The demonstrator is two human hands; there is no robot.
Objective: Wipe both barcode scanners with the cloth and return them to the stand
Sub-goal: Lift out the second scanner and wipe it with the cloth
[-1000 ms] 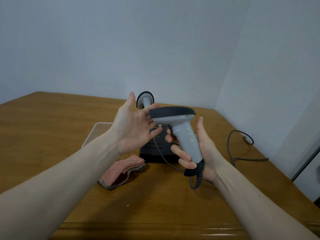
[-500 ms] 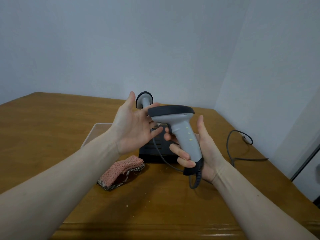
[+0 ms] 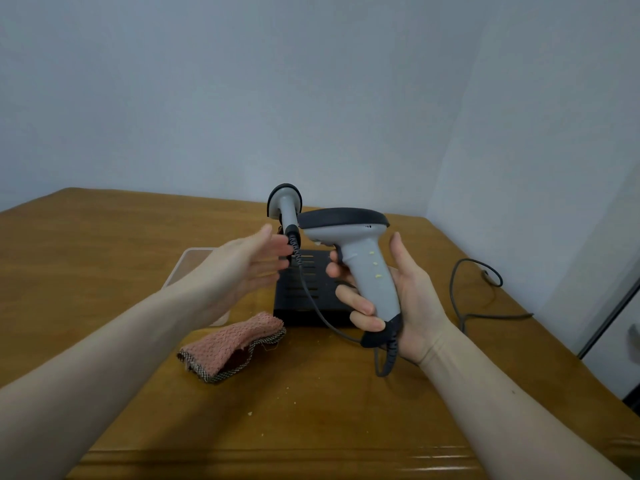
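Note:
My right hand (image 3: 405, 296) grips the handle of a grey barcode scanner (image 3: 360, 258) with a black head, held upright above the table; small yellowish specks dot its handle. My left hand (image 3: 242, 268) hovers open just left of it, fingers apart, touching nothing. A second grey scanner (image 3: 285, 209) stands upright on the black slotted stand (image 3: 301, 296) behind my hands. A pink knitted cloth (image 3: 235, 344) lies folded on the wooden table (image 3: 311, 410), in front of the stand and below my left wrist.
A clear shallow tray (image 3: 194, 265) sits left of the stand, partly behind my left forearm. Grey cables (image 3: 474, 289) run from the scanners across the right side of the table. White walls close the back and right; crumbs dot the tabletop.
My left hand has dropped and pulled away from the held scanner's head, uncovering the second scanner behind it. My right hand keeps the scanner in much the same place.

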